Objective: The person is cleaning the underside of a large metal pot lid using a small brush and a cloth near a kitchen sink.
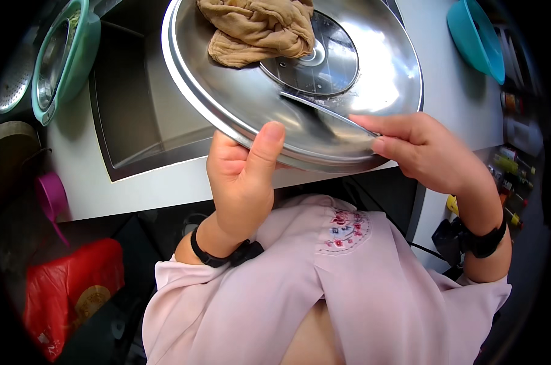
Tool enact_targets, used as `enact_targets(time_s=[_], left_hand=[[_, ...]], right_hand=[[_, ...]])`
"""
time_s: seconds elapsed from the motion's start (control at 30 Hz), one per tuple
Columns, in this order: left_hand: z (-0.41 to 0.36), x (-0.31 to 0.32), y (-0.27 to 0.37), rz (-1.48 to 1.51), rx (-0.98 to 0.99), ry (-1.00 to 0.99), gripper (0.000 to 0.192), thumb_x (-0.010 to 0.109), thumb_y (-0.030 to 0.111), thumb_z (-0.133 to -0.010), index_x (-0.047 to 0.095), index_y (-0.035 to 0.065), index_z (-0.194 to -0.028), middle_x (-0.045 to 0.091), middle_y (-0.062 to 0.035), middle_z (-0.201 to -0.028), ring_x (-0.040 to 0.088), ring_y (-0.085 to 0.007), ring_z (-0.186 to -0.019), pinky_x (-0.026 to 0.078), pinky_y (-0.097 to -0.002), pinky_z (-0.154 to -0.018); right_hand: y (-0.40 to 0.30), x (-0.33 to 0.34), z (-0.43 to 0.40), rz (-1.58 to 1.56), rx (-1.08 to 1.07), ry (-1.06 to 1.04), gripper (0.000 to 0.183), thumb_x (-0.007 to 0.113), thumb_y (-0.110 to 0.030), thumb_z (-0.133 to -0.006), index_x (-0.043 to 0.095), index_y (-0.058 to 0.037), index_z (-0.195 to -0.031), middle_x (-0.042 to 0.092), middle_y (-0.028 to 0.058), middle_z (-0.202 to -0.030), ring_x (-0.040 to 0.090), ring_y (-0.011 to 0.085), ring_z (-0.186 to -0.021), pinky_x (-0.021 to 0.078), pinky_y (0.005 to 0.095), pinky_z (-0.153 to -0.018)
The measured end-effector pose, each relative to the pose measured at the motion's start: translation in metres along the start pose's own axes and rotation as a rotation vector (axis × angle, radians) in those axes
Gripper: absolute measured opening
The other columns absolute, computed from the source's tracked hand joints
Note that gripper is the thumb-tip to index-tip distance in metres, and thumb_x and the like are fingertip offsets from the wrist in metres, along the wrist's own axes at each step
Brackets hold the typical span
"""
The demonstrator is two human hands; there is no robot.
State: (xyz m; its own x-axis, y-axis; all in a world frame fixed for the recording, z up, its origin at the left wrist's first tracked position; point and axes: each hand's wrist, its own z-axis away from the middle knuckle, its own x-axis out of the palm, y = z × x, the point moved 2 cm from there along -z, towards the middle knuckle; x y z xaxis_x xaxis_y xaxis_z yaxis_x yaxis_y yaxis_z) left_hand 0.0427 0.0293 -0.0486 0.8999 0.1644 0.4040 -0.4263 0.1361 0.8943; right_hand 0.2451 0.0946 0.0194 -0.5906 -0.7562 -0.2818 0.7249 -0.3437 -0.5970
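My left hand (243, 178) grips the near rim of a large, round stainless steel pot lid (239, 98), thumb on top and fingers underneath. The lid is held tilted over the sink and counter edge. At its middle is a round glass window (323, 75), with pale residue along its metal border. Between the thumb and fingers of my right hand (421, 146) is a thin metal tool (325, 111), possibly a knife seen edge-on. Its far end is close to the near edge of the window. A crumpled brown cloth (262, 32) lies on the lid and covers part of the glass.
Left of the lid is a dark sink basin (134, 96) set in a white counter (166, 191). A green colander or basin (88, 50) stands beyond it. A purple dipper (51, 194) hangs near the left edge, above a red bag (74, 287). A teal bowl (476, 41) stands at the right.
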Motion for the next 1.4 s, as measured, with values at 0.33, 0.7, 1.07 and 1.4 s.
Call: enact_targets(time_s=[0.33, 0.7, 1.07, 1.4], left_hand=[[0.000, 0.000, 0.000, 0.038, 0.005, 0.005, 0.027, 0.053, 0.016, -0.090, 0.045, -0.0022, -0.109, 0.060, -0.0143, -0.095, 0.063, -0.0179, -0.080, 0.054, -0.0273, -0.065], [0.000, 0.001, 0.003, 0.012, -0.003, -0.024, 0.025, 0.051, 0.014, -0.091, 0.045, -0.0026, -0.108, 0.061, -0.0151, -0.093, 0.065, -0.0191, -0.075, 0.056, -0.0286, -0.062], [-0.001, 0.006, 0.003, 0.050, -0.013, 0.002, 0.024, 0.050, 0.014, -0.091, 0.045, -0.0033, -0.108, 0.061, -0.0163, -0.094, 0.065, -0.0211, -0.077, 0.057, -0.0312, -0.061], [-0.002, 0.005, 0.001, 0.008, -0.001, -0.031, 0.023, 0.050, 0.014, -0.091, 0.045, -0.0028, -0.107, 0.061, -0.0154, -0.093, 0.065, -0.0199, -0.077, 0.057, -0.0298, -0.061]], right_hand=[[0.002, -0.004, 0.000, -0.041, 0.053, -0.022, 0.034, 0.051, -0.013, -0.089, 0.054, -0.0100, -0.123, 0.044, -0.0063, -0.064, 0.033, 0.0030, -0.050, 0.0321, 0.0194, -0.044], [0.007, -0.007, 0.006, -0.011, 0.191, -0.001, 0.034, 0.051, -0.012, -0.089, 0.054, -0.0076, -0.122, 0.039, -0.0067, -0.059, 0.031, 0.0025, -0.047, 0.0298, 0.0197, -0.041], [0.010, -0.012, 0.005, -0.077, 0.226, -0.066, 0.034, 0.051, -0.014, -0.090, 0.053, -0.0071, -0.123, 0.040, -0.0061, -0.057, 0.030, 0.0025, -0.044, 0.0266, 0.0185, -0.038], [0.010, -0.015, 0.004, -0.047, 0.222, -0.077, 0.034, 0.050, -0.017, -0.090, 0.054, -0.0073, -0.123, 0.038, -0.0056, -0.055, 0.033, 0.0034, -0.044, 0.0287, 0.0191, -0.038]])
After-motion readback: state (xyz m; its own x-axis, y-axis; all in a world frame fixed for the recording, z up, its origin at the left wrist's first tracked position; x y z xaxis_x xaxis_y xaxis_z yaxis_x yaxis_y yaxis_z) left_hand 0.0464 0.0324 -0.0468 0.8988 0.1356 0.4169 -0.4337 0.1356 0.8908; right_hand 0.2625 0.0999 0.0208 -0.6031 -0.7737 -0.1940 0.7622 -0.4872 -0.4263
